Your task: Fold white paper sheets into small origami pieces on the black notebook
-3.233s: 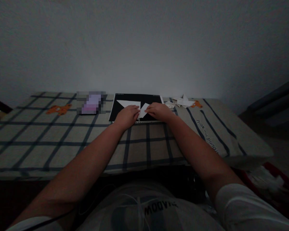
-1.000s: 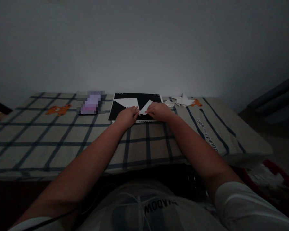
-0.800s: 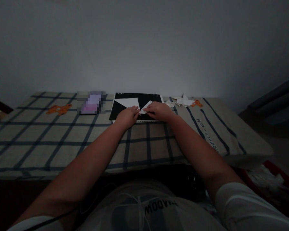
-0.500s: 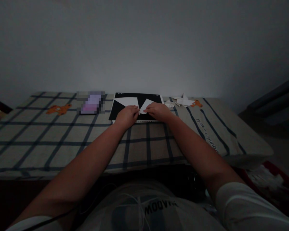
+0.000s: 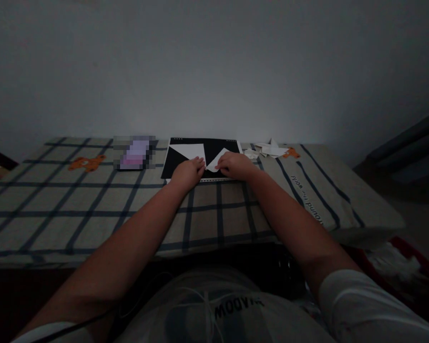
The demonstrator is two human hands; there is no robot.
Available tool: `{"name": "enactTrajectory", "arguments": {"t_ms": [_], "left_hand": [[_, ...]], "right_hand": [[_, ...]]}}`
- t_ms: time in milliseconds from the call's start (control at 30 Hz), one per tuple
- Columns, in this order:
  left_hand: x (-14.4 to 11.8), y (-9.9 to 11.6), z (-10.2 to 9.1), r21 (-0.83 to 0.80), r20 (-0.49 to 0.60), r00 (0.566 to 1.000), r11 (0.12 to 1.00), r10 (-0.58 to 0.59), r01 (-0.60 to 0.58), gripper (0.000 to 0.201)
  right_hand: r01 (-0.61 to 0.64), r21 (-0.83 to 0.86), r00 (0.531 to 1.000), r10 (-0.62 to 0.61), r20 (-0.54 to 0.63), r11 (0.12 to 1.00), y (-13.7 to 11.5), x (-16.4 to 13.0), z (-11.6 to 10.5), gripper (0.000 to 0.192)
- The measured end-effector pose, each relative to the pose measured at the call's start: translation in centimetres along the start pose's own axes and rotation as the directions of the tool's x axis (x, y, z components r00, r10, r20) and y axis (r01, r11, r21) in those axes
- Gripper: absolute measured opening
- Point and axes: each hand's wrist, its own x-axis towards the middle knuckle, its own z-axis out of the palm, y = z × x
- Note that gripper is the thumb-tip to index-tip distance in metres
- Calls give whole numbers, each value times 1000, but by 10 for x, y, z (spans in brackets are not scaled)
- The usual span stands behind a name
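A piece of folded white paper (image 5: 192, 150) lies on a black sheet with a pale border (image 5: 219, 144). Its left part spreads into a wide point, and a narrower flap (image 5: 217, 161) slants to the right. My left hand (image 5: 188, 172) holds the paper near its lower middle, fingers close together. My right hand (image 5: 238, 166) is closed, thumb and fingers pinching the slanted flap near its lower end. The lower edges of the paper are partly hidden by my hands.
A phone with a blurred-out screen (image 5: 136, 153) lies to the left. Folded white paper shapes (image 5: 271, 149) and a smaller crumpled-looking one (image 5: 251, 154) sit at the right. A checked cloth (image 5: 203, 221) covers the table, which meets a grey wall (image 5: 214, 71).
My right fingertips have shifted slightly right, away from my left fingertips. The flap now slants more, and its rounded lower end shows. My left hand has barely moved.
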Motion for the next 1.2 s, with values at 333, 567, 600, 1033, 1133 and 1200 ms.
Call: {"name": "enactTrajectory", "arguments": {"t_ms": [333,567,600,1033,1133,1200], "left_hand": [[0,0,0,-33,-23,1000,999,5,-5,32],[1,-5,5,-67,-64,998,998,19,-23,31],[1,-5,5,-67,-65,998,998,16,-20,31],[1,-9,6,-17,-83,983,986,166,-168,35],[0,-8,5,-30,-86,966,968,245,-248,35],[0,-6,4,-42,-76,955,956,286,-290,35]], "right_hand": [[38,60,999,-38,-4,997,-2,0,-4,25],[33,79,999,-34,13,996,1,-1,-5,25],[36,77,999,-37,19,996,0,-1,-5,25],[-29,228,962,89,-259,973,19,0,5,27],[-100,332,874,242,-420,938,23,1,7,24],[-128,449,796,361,-486,885,23,3,6,24]]}}
